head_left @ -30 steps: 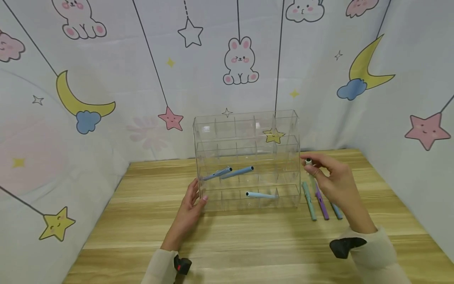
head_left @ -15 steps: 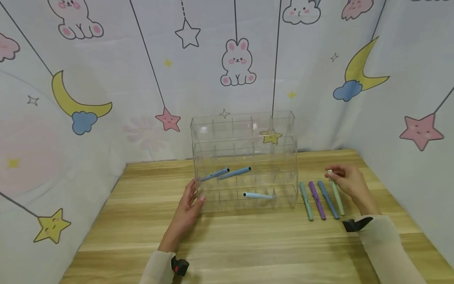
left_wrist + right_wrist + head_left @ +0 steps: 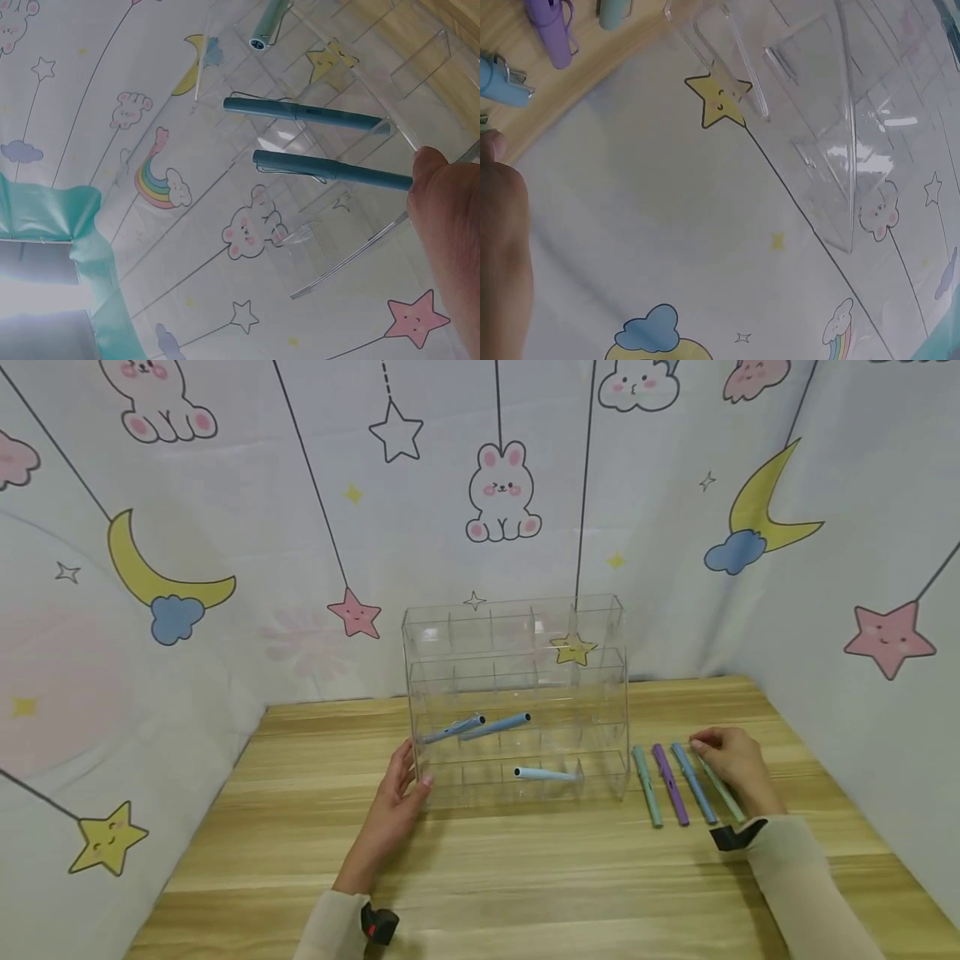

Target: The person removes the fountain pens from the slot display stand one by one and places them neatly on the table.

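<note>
— Where is the green pen [image 3: 723,790] being found relative to the right hand [image 3: 733,763]?

— It is being covered by that hand at the table's [image 3: 525,868] three o'clock side, the far end lying under the fingers [image 3: 705,745] and the near end showing towards five o'clock.

— How are the fingers being held?

— They are being kept loosely bent over the pen, touching it; whether it is being gripped cannot be told.

— Which way is the pen being pointed?

— Its long axis is being laid from eleven to five o'clock, flat on the wood, just beside a blue pen [image 3: 693,782], a purple pen [image 3: 670,783] and a teal pen [image 3: 647,785] lying parallel.

— And the left hand [image 3: 395,805]?

— It is being rested with relaxed fingers against the clear organiser's [image 3: 517,697] nine o'clock wall, at the lower corner.
</note>
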Tool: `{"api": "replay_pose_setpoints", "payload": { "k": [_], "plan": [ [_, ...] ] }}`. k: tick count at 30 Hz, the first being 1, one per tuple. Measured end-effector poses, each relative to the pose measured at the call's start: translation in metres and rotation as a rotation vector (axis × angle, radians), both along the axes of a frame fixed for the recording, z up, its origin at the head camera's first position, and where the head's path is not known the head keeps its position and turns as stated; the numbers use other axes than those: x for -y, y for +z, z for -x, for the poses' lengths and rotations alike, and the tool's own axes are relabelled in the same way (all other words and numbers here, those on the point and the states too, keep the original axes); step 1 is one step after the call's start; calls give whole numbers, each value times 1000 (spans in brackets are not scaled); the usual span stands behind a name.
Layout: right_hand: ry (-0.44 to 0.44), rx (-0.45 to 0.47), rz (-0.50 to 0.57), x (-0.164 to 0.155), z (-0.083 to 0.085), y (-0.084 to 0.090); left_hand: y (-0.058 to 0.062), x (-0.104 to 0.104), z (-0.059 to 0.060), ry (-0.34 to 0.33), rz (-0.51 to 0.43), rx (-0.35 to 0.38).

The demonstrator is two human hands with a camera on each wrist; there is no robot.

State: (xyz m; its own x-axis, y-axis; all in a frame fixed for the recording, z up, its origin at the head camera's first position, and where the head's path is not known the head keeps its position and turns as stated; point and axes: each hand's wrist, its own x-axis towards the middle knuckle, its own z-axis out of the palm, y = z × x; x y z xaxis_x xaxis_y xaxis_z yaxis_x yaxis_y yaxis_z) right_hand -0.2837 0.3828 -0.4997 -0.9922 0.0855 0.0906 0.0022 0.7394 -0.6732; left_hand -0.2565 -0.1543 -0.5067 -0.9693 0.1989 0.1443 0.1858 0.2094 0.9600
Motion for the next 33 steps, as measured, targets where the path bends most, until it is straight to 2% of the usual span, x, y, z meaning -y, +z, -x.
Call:
{"api": "replay_pose_setpoints", "payload": {
  "k": [2, 4, 6, 8, 10, 12, 15, 19, 22, 25, 27, 31, 33],
  "plan": [
    [-29, -38, -43, 3, 1, 0, 0, 0, 0, 1, -1, 2],
    [-69, -130, -89, 11, -2, 5, -1, -1, -1, 4, 0, 1],
    [-130, -262, -89, 29, -8, 18, -2, -1, -1, 2, -1, -7],
    [-150, -425, -43, 55, -17, 37, -3, -1, -2, 4, -2, -13],
    [-93, -576, 11, 84, -26, 59, -4, 0, -3, 4, -6, -20],
    [24, -649, 54, 112, -29, 79, -3, 0, -3, 9, -7, -22],
    [238, -625, 101, 144, -29, 99, -1, -1, -2, 6, -7, -30],
    [428, -434, 192, 177, -26, 108, 0, -2, -1, 0, -7, -37],
    [515, -288, 229, 199, -21, 108, 1, -2, -1, 3, -10, -44],
    [547, -200, 257, 216, -16, 106, 1, -3, -2, 6, -5, -37],
    [546, -174, 283, 223, -14, 104, 1, -3, -2, 8, 0, -22],
    [500, -191, 291, 223, -16, 106, 3, -2, -2, 6, 14, 4],
    [469, -245, 274, 218, -20, 110, 3, -2, -2, 7, 21, 2]
  ]
}}
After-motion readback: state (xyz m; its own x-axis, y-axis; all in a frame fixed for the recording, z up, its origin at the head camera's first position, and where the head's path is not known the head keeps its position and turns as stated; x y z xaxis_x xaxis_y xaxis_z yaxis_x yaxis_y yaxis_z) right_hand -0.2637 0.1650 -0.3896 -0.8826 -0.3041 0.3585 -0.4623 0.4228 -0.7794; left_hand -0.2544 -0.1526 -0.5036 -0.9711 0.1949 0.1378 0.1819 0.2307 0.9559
